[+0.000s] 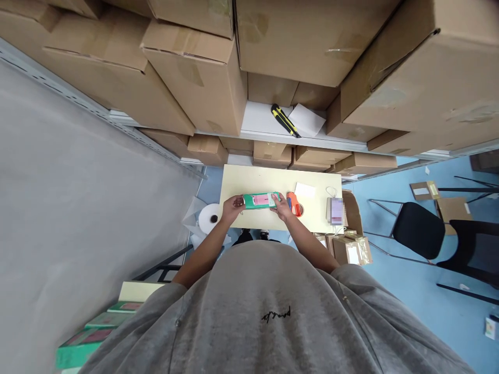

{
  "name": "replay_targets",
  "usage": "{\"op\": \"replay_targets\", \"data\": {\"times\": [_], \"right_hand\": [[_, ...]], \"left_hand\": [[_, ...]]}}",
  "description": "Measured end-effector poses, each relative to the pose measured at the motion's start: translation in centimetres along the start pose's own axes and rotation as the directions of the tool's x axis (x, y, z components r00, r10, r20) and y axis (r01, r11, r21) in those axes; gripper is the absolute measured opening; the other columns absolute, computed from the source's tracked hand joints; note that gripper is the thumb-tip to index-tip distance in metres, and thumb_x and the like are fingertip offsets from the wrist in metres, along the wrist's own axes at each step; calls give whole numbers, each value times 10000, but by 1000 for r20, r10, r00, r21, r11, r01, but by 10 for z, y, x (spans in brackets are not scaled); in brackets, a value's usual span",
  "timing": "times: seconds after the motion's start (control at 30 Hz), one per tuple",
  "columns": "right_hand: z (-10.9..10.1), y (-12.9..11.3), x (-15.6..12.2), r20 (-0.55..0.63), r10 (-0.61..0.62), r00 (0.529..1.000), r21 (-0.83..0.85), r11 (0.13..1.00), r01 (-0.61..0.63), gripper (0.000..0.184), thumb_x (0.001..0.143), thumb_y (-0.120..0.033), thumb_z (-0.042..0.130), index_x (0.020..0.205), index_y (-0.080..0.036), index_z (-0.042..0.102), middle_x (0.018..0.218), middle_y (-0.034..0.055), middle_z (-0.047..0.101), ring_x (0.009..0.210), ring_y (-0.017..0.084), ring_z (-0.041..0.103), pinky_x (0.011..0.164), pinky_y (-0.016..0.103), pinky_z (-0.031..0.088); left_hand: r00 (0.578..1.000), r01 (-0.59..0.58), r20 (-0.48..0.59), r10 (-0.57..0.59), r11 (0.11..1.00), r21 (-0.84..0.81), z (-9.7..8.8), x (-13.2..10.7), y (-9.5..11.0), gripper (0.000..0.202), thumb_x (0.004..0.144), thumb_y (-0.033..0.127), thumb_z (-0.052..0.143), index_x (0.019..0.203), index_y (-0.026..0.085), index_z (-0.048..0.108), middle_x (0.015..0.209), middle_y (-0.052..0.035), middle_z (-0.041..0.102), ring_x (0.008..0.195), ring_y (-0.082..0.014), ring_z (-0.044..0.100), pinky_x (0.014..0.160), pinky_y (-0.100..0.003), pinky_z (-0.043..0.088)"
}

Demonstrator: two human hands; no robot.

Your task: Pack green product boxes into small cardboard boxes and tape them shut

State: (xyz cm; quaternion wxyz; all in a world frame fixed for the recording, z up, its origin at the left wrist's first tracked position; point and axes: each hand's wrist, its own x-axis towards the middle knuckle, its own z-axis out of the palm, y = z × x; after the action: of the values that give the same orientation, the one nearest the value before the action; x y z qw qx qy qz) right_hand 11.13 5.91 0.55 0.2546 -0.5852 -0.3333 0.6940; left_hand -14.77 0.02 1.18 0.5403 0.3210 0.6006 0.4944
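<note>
Between my two hands is a long, flat green box (261, 200) with a pink panel on its top face, held level over the pale yellow table (249, 179). My left hand (233, 204) has its fingers closed at the box's left end. At the other end my right hand (281, 205) grips the box, thumb on top and fingers beneath. Just right of that hand lies an orange tape dispenser (294, 204). A white sheet of paper (305, 190) rests behind the dispenser.
Shelves of cardboard boxes (288, 47) rise ahead, with a yellow-black box cutter (285, 120) on one shelf. A phone (336, 211) lies at the table's right. Cartons (346, 249) and a black chair (418, 230) stand right, a white roll (208, 218) left, green boxes (86, 343) behind left.
</note>
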Motion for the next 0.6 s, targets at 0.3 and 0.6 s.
{"op": "replay_targets", "data": {"times": [0.3, 0.6], "right_hand": [[5, -43, -12, 420, -323, 848, -660, 533, 529, 1044, 525, -470, 1012, 1453, -321, 557, 1572, 127, 449, 1499, 402, 379, 1231, 608, 300], [38, -58, 5, 530, -331, 781, -744, 260, 615, 764, 689, -380, 938, 1381, -282, 629, 1330, 98, 687, 1230, 351, 627, 1094, 461, 455]], "left_hand": [[979, 22, 201, -33, 998, 56, -15, 10, 19, 406, 612, 303, 888, 981, 190, 761, 942, -53, 745, 895, -230, 676, 798, -330, 538], [999, 9, 33, -8, 999, -41, 17, 7, 23, 349, 564, 274, 881, 849, 204, 692, 787, -5, 678, 760, -196, 649, 708, -320, 523]]}}
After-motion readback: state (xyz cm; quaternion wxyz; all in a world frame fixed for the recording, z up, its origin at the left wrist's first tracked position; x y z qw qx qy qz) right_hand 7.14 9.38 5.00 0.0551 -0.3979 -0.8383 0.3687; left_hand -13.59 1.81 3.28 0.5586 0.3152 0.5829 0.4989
